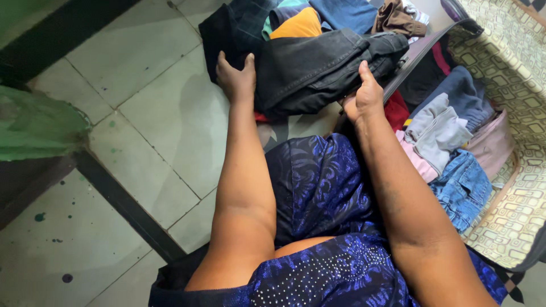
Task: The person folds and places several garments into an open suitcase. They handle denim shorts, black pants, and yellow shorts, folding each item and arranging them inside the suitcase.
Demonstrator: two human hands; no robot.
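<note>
Left hand [238, 77] and right hand [367, 94], each grip seemingly clamped on the folded black jeans [318, 68], beside an open suitcase [512, 187].

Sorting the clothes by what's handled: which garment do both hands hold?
The folded black jeans, gripped by the left hand and right hand; the other clothes lie untouched.

left arm: bare, stretched forward, elbow nearly straight | left hand [236, 78]: palm turned away, fingers curled, thumb up | right arm: bare, reaching forward alongside | right hand [365, 94]: thumb raised, fingers hidden, probably closed in a grip | hands well apart
</note>
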